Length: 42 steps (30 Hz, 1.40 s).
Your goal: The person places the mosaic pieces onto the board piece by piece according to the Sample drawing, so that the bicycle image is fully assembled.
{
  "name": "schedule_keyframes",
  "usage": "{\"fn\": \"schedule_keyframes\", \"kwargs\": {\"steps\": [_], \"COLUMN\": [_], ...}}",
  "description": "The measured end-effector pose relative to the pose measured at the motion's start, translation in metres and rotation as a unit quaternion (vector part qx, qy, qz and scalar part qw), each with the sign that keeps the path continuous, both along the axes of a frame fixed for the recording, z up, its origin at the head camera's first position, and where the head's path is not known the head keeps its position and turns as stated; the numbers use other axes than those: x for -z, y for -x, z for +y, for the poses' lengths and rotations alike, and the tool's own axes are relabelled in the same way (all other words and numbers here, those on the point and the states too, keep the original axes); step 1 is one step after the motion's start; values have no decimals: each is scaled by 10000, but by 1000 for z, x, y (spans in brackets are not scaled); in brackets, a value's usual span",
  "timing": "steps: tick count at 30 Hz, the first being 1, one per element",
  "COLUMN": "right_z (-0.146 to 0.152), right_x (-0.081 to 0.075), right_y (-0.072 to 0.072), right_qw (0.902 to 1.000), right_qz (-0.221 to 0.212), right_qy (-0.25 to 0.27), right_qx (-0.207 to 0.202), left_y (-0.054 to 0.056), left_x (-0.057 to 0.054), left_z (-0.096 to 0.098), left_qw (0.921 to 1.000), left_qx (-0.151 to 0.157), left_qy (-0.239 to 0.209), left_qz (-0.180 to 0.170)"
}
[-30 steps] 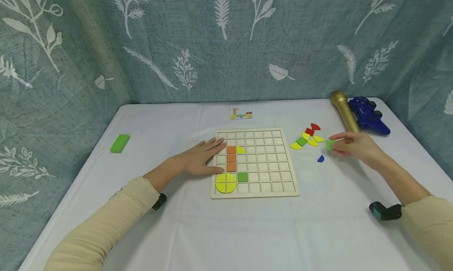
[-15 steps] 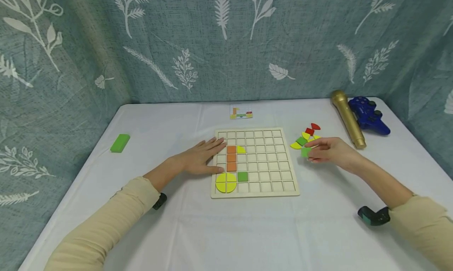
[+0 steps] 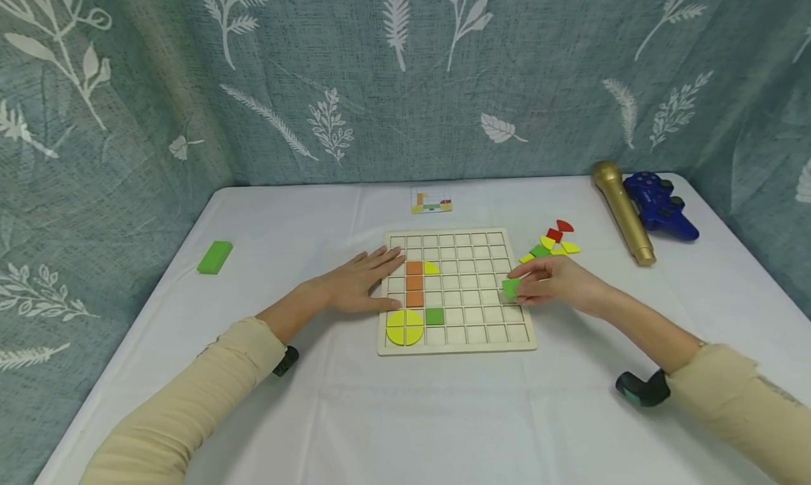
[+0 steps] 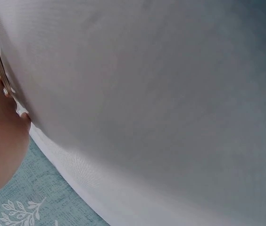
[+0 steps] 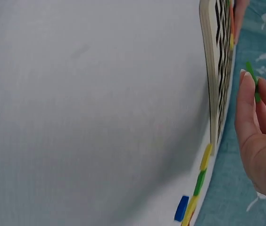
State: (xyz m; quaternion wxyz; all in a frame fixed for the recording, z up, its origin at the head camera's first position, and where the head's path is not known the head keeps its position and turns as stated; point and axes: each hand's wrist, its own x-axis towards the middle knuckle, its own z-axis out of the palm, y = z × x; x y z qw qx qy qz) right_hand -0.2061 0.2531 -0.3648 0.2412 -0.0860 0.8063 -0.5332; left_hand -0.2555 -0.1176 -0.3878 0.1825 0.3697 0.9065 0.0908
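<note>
My left hand point(image 3: 357, 282) rests with straight fingers on the left edge of the gridded wooden board point(image 3: 456, 349). My right hand point(image 3: 557, 284) pinches a green square tile point(image 3: 510, 288) between thumb and fingers, held over the board's right side. In the right wrist view that same tile point(image 5: 251, 69) shows edge-on, raised above the board. On the grid lie a column of orange square tiles point(image 3: 415, 283), a yellow quarter-circle tile point(image 3: 431, 267) beside its top, several yellow quarter-circles forming a disc point(image 3: 404, 328), and another green square tile point(image 3: 434, 317).
Loose yellow, green and red tiles point(image 3: 554, 236) lie right of the board; a blue piece point(image 5: 181, 208) shows in the right wrist view. Behind the board is a small pattern card point(image 3: 432, 201). A gold microphone point(image 3: 624, 214) and blue game controller point(image 3: 659, 205) lie back right, a green block point(image 3: 215, 257) left.
My right hand has carried the green square tile leftward, from beside the microphone, past the loose tiles, to above the board's right side. The left hand has stayed in place.
</note>
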Motion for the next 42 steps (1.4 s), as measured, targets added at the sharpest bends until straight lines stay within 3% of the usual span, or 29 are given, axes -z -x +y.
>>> {"fn": "schedule_keyframes", "kwargs": {"steps": [19,23,34,42], "right_z": [-63,-71,-80,-82], "right_x": [15,17,18,15], "right_y": [-5,-6,-7,-8], "right_qw": [9989,9991,9969,9973], "right_qz": [-407,-358,434,352], "right_qy": [45,37,-528,-483], "right_qx": [-231,-232,-395,-431], "left_y": [-1,-1,2,1], "left_x": [1,0,3,1], "left_z": [0,0,1,0], "left_qw": [9999,9999,10000,10000], "left_qx": [47,75,55,80], "left_qy": [-101,-129,-59,-44], "left_qz": [7,-4,33,27]}}
